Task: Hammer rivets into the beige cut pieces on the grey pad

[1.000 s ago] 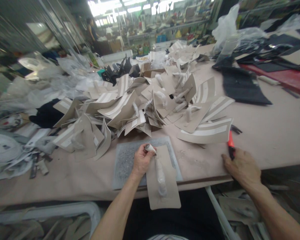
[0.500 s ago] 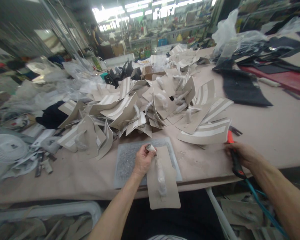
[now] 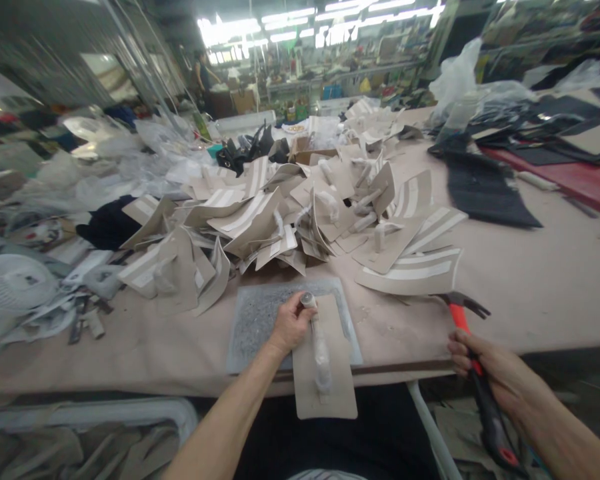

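My left hand (image 3: 291,326) pinches the top end of a white rolled strip (image 3: 319,345) that lies along a tan cardboard-like piece (image 3: 325,373). That piece rests on a grey speckled slab (image 3: 253,323) and overhangs the table's front edge. My right hand (image 3: 485,363) grips the red and black handle of a claw hammer (image 3: 464,310), whose dark head hovers just over the table edge, right of the slab.
A big heap of tan pieces with white stripes (image 3: 290,220) fills the table (image 3: 530,280) behind the slab. Dark fabric (image 3: 485,190) lies at the right, plastic bags and a white fan (image 3: 10,283) at the left. A person stands far back.
My right hand has taken up the hammer from the table and drawn it back toward me, head now raised. The left hand stays on the strip's end.
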Demonstrator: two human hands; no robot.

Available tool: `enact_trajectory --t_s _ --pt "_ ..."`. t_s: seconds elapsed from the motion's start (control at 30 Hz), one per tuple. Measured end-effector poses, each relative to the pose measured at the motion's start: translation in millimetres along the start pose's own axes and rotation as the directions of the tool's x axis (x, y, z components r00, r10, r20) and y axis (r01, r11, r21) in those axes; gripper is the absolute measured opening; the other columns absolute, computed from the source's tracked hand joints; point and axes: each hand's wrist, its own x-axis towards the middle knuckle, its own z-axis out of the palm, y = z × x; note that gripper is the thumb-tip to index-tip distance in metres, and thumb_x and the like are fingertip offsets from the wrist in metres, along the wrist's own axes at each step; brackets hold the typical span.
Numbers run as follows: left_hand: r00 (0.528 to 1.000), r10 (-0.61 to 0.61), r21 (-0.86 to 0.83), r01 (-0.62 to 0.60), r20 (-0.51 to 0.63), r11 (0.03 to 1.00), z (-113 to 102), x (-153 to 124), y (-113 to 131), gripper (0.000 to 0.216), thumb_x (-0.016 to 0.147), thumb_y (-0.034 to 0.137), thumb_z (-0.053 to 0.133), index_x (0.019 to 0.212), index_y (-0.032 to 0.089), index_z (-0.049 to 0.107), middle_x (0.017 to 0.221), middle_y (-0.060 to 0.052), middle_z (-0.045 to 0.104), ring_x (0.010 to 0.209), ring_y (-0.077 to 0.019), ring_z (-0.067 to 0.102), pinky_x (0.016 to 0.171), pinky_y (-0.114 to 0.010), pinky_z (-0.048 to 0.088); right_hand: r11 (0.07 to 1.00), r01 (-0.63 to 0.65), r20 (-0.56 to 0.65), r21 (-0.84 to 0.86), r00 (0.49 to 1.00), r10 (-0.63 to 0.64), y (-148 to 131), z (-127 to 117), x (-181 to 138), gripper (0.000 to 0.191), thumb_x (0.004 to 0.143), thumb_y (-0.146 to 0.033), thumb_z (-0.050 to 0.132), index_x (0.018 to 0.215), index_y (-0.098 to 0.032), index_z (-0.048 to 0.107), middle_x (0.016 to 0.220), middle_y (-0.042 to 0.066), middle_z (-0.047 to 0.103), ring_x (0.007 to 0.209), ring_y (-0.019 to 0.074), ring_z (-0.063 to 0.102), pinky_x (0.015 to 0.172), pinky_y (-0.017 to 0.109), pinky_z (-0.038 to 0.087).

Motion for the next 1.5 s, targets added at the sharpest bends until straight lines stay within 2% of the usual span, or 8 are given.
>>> enact_trajectory --t_s 0.1,0.33,0.53,0.73,1.0,1.2,1.37,1.5 --pt "0.999 0.018 0.024 -0.019 0.041 1.0 -1 3 0 0.017 0.08 0.022 0.061 0.095 0.018 0.064 0.083 -0.002 0.069 0.075 -0.0159 0.063 0.072 -0.024 0.048 0.973 -0.21 0.116 0.095 0.973 0.199 38 0 -19 0.016 0.092 -0.029 0.055 0.082 -0.018 0.048 0.06 -0.007 0.039 0.039 0.0033 0.036 0.038 0.016 0.029" --pt "0.998 0.021 0.027 -0.023 0.067 0.999 0 3 -1 0.02 0.081 0.022 0.059 0.099 0.017 0.064 0.084 -0.002 0.068 0.075 -0.0164 0.061 0.072 -0.025 0.047 0.889 0.146 0.293 -0.434 0.956 -0.014 53 45 -43 0.035 0.088 -0.053 0.045 0.073 -0.022 0.041 0.056 -0.007 0.041 0.037 0.0071 0.034 0.039 0.021 0.027" --pt "0.998 0.018 0.022 -0.02 0.061 1.0 0 1 2 0.019 0.079 0.02 0.059 0.097 0.017 0.065 0.081 -0.002 0.067 0.074 -0.0163 0.06 0.069 -0.024 0.046 0.306 0.71 0.429 -0.635 0.653 -0.624 -16 90 -67 0.031 0.095 -0.049 0.033 0.078 -0.024 0.04 0.054 -0.005 0.043 0.046 0.0144 0.042 0.049 0.027 0.03" --pt "0.998 0.05 0.049 -0.052 0.039 0.997 0 2 -2 0.018 0.08 0.019 0.058 0.096 0.017 0.066 0.07 0.001 0.059 0.064 -0.0134 0.052 0.062 -0.022 0.042 -0.127 0.754 0.694 -0.645 0.507 -0.512 -28 109 -58 0.016 0.094 -0.027 0.035 0.081 -0.022 0.042 0.054 -0.001 0.05 0.043 0.0145 0.042 0.049 0.029 0.018" --pt "0.996 0.061 0.117 -0.068 0.066 0.991 -1 0 0 0.017 0.081 0.018 0.059 0.096 0.018 0.066 0.074 0.0 0.062 0.069 -0.0144 0.055 0.066 -0.023 0.042 -0.021 0.745 0.39 -0.666 0.325 -0.862 -62 120 -79 0.019 0.097 -0.035 0.036 0.083 -0.023 0.041 0.055 -0.003 0.046 0.043 0.0138 0.04 0.049 0.027 0.026" --pt "0.996 0.054 0.137 -0.063 0.066 0.989 -2 0 2 0.009 0.079 0.019 0.061 0.087 0.019 0.066 0.07 0.0 0.061 0.067 -0.0161 0.055 0.066 -0.025 0.041 -0.188 0.741 0.686 -0.645 0.454 -0.568 -41 120 -63 0.015 0.093 -0.025 0.041 0.079 -0.023 0.041 0.051 -0.003 0.047 0.04 0.0138 0.04 0.047 0.028 0.017" --pt "0.998 0.034 0.083 -0.039 0.058 0.996 -1 -1 2 0.013 0.079 0.021 0.062 0.091 0.021 0.067 0.074 -0.001 0.063 0.07 -0.0174 0.055 0.069 -0.026 0.041 -0.066 0.777 0.472 -0.627 0.311 -0.825 -45 123 -73 0.021 0.099 -0.035 0.033 0.084 -0.023 0.042 0.057 -0.002 0.049 0.044 0.0134 0.041 0.049 0.027 0.024" --pt "0.998 0.018 0.091 -0.023 0.056 0.996 -1 -1 4 0.011 0.079 0.02 0.06 0.088 0.02 0.067 0.069 0.0 0.059 0.066 -0.0166 0.054 0.066 -0.026 0.04 -0.137 0.731 0.671 -0.668 0.512 -0.536 -26 118 -60 0.022 0.096 -0.032 0.034 0.078 -0.022 0.043 0.053 -0.001 0.049 0.042 0.0137 0.039 0.048 0.029 0.016"
